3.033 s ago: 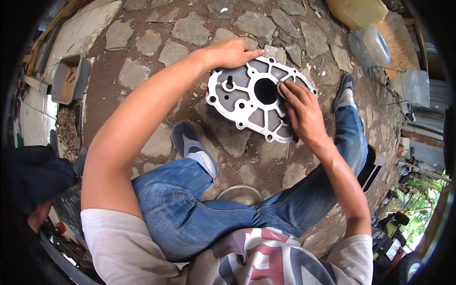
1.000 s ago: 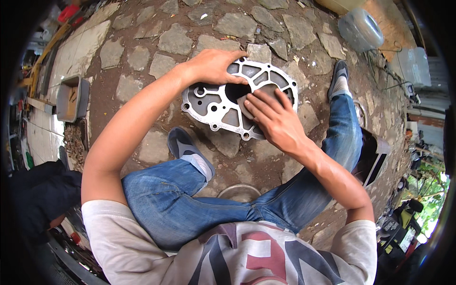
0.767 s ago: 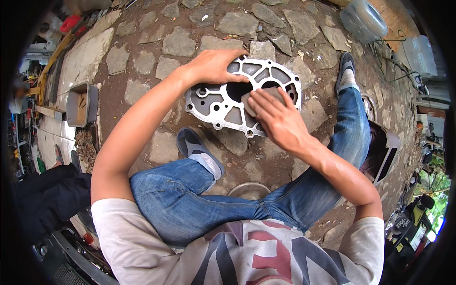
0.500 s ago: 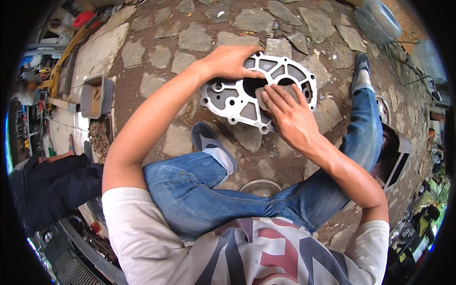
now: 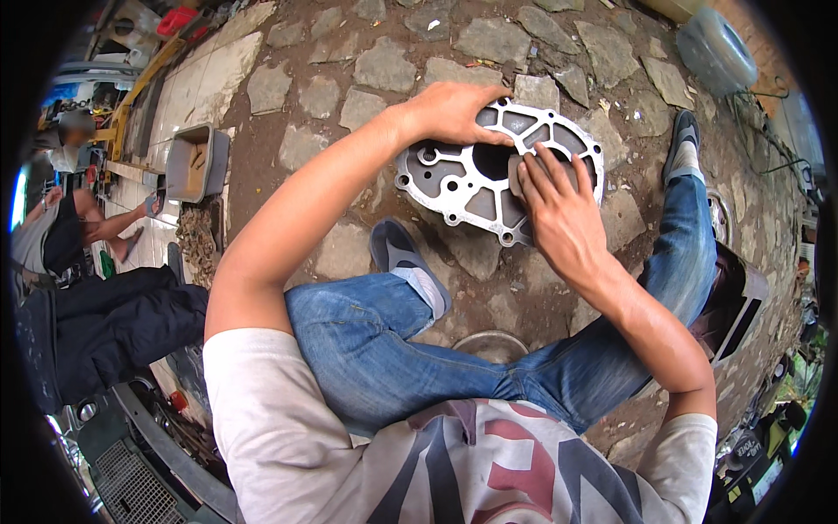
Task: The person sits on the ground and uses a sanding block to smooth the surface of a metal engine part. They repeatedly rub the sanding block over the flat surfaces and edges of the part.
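Note:
A cast metal engine cover (image 5: 436,189) with a bright ribbed face, dark recesses and bolt holes round its rim sits on the ground between my legs. My left hand (image 5: 454,115) grips its far left edge, the thumb lying on the face and the other fingers over the rim, partly hidden. Under the fingers of my right hand (image 5: 563,210) a small grey-brown piece, which looks like sandpaper (image 5: 514,178), is pressed flat on the face beside the large central opening. Most of that piece is covered by the fingers.
Flat stones (image 5: 493,39) set in dirt make up the ground. A grey plastic tub (image 5: 217,166) stands at the left, near a seated person (image 5: 65,223). A round metal dish (image 5: 491,346) lies between my knees, and a dark box-like part (image 5: 731,301) is by my right leg.
My right hand has slid a little to the right over the cover's face with the sandpaper. My left hand keeps its hold. The whole view has shifted, bringing a person at the left into sight.

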A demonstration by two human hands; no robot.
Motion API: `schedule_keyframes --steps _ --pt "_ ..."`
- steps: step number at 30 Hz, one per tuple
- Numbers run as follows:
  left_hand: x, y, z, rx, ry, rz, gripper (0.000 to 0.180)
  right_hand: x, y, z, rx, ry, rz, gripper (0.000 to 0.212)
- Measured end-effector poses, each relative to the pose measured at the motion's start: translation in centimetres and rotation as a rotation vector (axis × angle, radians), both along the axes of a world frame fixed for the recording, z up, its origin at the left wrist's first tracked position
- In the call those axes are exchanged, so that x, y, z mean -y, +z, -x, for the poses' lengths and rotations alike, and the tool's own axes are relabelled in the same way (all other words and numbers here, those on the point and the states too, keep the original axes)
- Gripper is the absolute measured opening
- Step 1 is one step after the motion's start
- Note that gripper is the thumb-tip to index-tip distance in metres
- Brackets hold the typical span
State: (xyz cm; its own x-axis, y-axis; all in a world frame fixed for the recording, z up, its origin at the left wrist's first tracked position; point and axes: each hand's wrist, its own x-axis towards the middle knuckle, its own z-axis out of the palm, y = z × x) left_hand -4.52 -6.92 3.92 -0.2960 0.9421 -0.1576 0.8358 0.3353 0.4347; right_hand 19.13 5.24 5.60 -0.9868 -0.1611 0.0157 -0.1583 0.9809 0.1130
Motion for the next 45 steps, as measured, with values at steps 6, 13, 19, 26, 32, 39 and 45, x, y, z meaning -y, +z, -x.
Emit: schedule_keyframes --steps 6,13,19,26,32,39,45 --pt "-0.1 -0.1 0.1 0.004 0.009 0.006 0.087 -1.1 -0.2 1.7 -0.071 -0.078 0.138 0.046" --pt "-0.1 0.3 0.0 0.017 0.002 0.001 0.083 -1.2 -0.6 2.0 -0.120 -0.101 0.191 0.040" --pt "0.1 -0.1 0.2 0.033 -0.006 0.006 0.084 -1.3 -0.5 1.6 -0.081 -0.043 0.282 0.041" --pt "0.0 -0.4 0.1 0.020 -0.012 -0.003 0.087 -1.2 -0.6 0.7 -0.068 -0.022 0.284 0.042" --pt "-0.2 -0.1 0.0 0.041 -0.002 0.013 0.085 -0.6 -0.6 0.8 -0.106 -0.030 0.174 0.041" --pt "0.2 -0.5 0.0 0.013 -0.001 -0.027 0.086 -0.4 -0.7 0.8 -0.109 -0.002 0.080 0.041" --pt "-0.1 0.4 -0.1 0.032 0.002 0.030 0.087 -0.9 -0.8 1.2 -0.091 -0.026 0.161 0.041"
